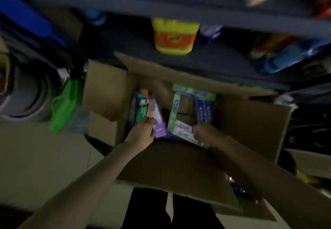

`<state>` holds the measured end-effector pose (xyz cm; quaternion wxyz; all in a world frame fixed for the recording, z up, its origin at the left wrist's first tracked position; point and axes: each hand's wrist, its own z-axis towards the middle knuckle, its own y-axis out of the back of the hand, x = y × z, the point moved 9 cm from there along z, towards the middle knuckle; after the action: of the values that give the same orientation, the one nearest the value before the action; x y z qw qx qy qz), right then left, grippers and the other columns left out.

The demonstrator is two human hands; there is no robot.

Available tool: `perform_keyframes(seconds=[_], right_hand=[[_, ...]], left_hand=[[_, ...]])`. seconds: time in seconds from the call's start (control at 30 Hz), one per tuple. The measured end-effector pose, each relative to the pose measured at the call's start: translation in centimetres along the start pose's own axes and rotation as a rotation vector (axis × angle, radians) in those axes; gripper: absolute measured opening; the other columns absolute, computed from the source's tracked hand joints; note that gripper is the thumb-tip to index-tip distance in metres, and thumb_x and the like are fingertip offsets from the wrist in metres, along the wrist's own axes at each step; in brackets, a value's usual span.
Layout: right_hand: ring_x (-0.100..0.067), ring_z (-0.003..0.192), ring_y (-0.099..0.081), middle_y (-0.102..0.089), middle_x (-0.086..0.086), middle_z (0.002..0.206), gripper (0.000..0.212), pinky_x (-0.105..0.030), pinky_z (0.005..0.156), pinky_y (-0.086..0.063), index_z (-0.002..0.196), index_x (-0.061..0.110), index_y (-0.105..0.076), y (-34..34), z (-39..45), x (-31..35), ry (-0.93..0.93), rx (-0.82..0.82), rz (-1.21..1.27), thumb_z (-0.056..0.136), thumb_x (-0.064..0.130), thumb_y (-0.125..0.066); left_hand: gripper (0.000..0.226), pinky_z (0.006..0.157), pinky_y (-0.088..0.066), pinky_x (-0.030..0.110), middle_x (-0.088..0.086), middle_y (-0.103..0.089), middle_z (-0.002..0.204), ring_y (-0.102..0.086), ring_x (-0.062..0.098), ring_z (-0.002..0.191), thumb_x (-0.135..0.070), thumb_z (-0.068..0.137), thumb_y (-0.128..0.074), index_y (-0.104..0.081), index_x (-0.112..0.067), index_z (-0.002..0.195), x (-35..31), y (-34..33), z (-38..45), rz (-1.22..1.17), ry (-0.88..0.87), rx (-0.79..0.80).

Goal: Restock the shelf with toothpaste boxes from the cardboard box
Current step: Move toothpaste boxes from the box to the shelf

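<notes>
An open cardboard box (250,121) stands on the floor below the dark shelf (206,62), its flaps spread out. Inside lie several toothpaste boxes: green ones (174,109), blue ones (204,110), white ones (183,130), and teal and orange ones (141,107) at the left. My left hand (143,132) grips a purple toothpaste box (157,119) at its near end. My right hand (206,134) reaches into the box and curls over the right end of the white boxes; the blur hides whether it grips them.
A yellow and orange tub (174,37) sits on the shelf above the box, with blue packs (290,57) to its right. A green bag (64,107) and a smaller carton (105,101) stand left of the box. Pale floor (35,157) lies at the lower left.
</notes>
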<state>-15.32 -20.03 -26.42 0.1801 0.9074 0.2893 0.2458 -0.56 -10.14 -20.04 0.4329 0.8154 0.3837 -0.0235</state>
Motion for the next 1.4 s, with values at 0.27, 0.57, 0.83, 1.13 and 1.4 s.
perform_keyframes(seconds=[0.27, 0.57, 0.83, 1.13, 1.4], right_hand=[[-0.034, 0.127, -0.039, -0.047, -0.019, 0.135, 0.042, -0.040, 0.098, -0.039, 0.129, 0.001, -0.047, -7.3, 13.1, -3.2, -0.248, -0.162, -0.021, 0.093, 0.021, -0.055], [-0.031, 0.134, -0.026, -0.045, -0.014, 0.138, 0.053, -0.040, 0.102, -0.027, 0.133, 0.009, -0.040, -6.8, 18.2, -2.7, -0.168, -0.300, 0.003, 0.088, 0.030, -0.059], [-0.035, 0.132, -0.026, -0.020, -0.015, 0.145, 0.098, -0.047, 0.107, -0.028, 0.144, 0.010, -0.019, -9.9, 17.6, -2.5, -0.173, -0.160, -0.241, 0.070, 0.036, -0.078], [-0.031, 0.122, -0.037, -0.028, -0.008, 0.137, 0.088, -0.042, 0.096, -0.042, 0.131, 0.009, -0.030, -6.5, 11.1, -1.3, -0.106, -0.297, 0.011, 0.063, 0.022, -0.084], [-0.024, 0.118, -0.042, -0.035, -0.011, 0.128, 0.080, -0.025, 0.087, -0.037, 0.128, 0.004, -0.036, 4.5, -0.7, 6.8, 0.142, -0.511, 0.315, 0.066, 0.022, -0.082]], left_hand=[[0.031, 0.085, -0.047, 0.041, 0.011, -0.047, 0.126, -0.057, 0.030, 0.103, -0.008, 0.091, -0.046, -0.050, -0.009, 0.122, 4.0, -7.4, 8.6, -0.100, -0.040, -0.030], [0.030, 0.081, -0.049, 0.044, 0.015, -0.049, 0.121, -0.057, 0.033, 0.101, -0.007, 0.088, -0.049, -0.052, -0.005, 0.118, 5.9, -10.7, 11.1, -0.106, -0.016, -0.017], [0.036, 0.083, -0.048, 0.039, 0.016, -0.043, 0.127, -0.054, 0.034, 0.106, -0.008, 0.089, -0.048, -0.047, -0.006, 0.125, 5.8, -11.4, 11.6, -0.109, -0.007, 0.031], [0.048, 0.094, -0.044, 0.039, 0.017, -0.036, 0.140, -0.044, 0.034, 0.123, -0.015, 0.092, -0.050, -0.033, -0.007, 0.137, 5.3, -9.7, 9.7, -0.121, 0.083, 0.185], [0.071, 0.086, -0.051, 0.037, 0.006, -0.055, 0.116, -0.056, 0.026, 0.108, -0.037, 0.068, -0.075, -0.041, -0.010, 0.124, -3.1, -0.2, 3.6, -0.481, 0.105, 0.359]])
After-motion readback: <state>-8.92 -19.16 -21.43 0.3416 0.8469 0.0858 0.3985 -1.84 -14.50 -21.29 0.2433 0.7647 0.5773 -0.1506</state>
